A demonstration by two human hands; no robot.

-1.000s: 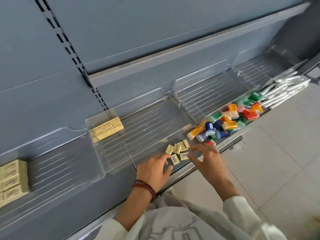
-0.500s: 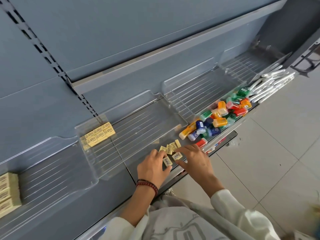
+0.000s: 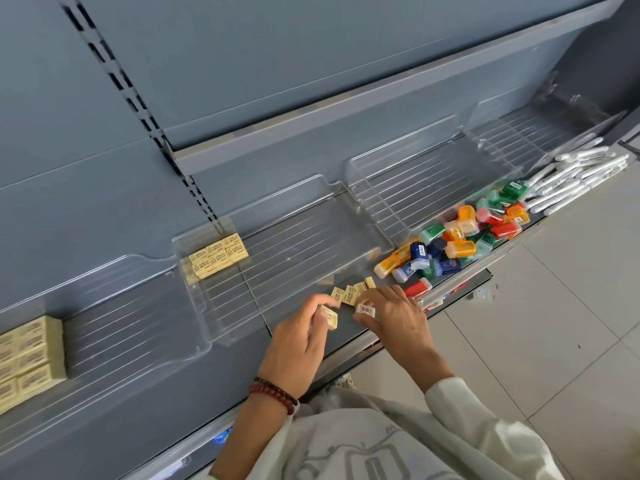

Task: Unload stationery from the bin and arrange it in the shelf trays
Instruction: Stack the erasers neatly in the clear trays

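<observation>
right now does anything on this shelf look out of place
Yes: the coloured cases lie in a jumbled heap on the shelf front, outside the clear trays, and the white pens beside them too.

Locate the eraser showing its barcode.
Head view, lower centre: the right hand pinches the barcode eraser, just right of the left hand, below the loose erasers.

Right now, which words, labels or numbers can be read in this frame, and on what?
No text is legible.
Barcode eraser in right hand: digits too small.
Eraser in left hand: print blurred.
Stacked erasers in tray: print blurred.
Blue sharpener: barcode label, too small.
White pens: print too small.
</observation>
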